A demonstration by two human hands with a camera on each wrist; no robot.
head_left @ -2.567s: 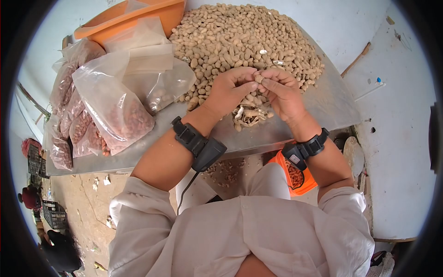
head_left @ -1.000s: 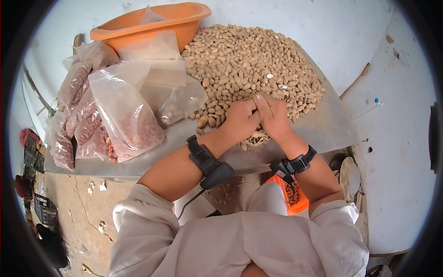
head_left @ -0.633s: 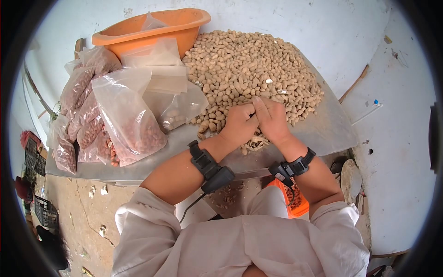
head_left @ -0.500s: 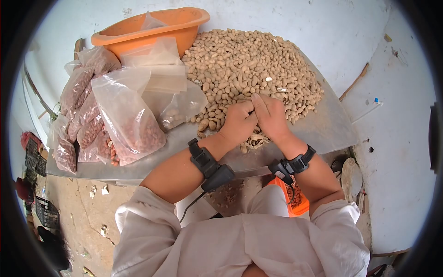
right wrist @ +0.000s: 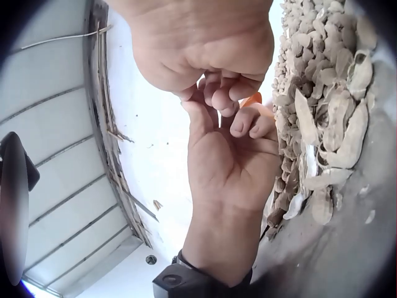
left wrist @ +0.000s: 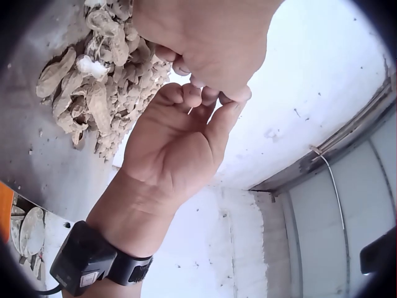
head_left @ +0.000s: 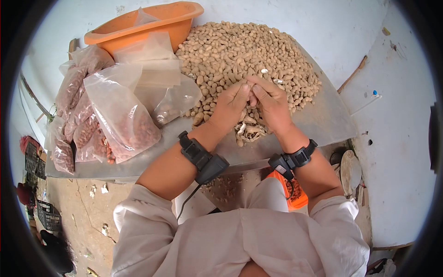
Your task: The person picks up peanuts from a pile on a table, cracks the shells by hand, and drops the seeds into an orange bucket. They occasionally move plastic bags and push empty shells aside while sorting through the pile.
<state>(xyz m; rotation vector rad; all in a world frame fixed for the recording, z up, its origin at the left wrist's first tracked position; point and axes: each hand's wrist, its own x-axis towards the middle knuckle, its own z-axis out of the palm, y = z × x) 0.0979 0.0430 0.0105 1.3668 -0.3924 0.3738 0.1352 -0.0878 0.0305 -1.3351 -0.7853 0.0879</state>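
My left hand [head_left: 229, 104] and right hand [head_left: 274, 106] meet over the near edge of a heap of unshelled peanuts [head_left: 249, 51]. Thumbs and curled fingertips come together in a pinch, around the place where a peanut showed in the oldest frame; the fingers now hide it. In the left wrist view the right hand [left wrist: 170, 146] faces up, its fingertips against those of the left. From the right wrist, the left hand [right wrist: 232, 164] shows with bent fingers. Just below both hands lies a small pile of split peanut shells [head_left: 251, 131] on the metal table [head_left: 323, 127].
Plastic bags of reddish peanut kernels [head_left: 138, 129] crowd the table's left side. Behind them are flat plastic bags [head_left: 157, 74] and an orange basin [head_left: 138, 27]. An orange container of kernels [head_left: 295, 194] stands below the table, by the right knee. A white wall [head_left: 383, 152] borders the right side.
Over the last half second my hands, which were pressed knuckle to knuckle with thumbs side by side, have turned outward and moved slightly away from me. The shell pile is less covered.
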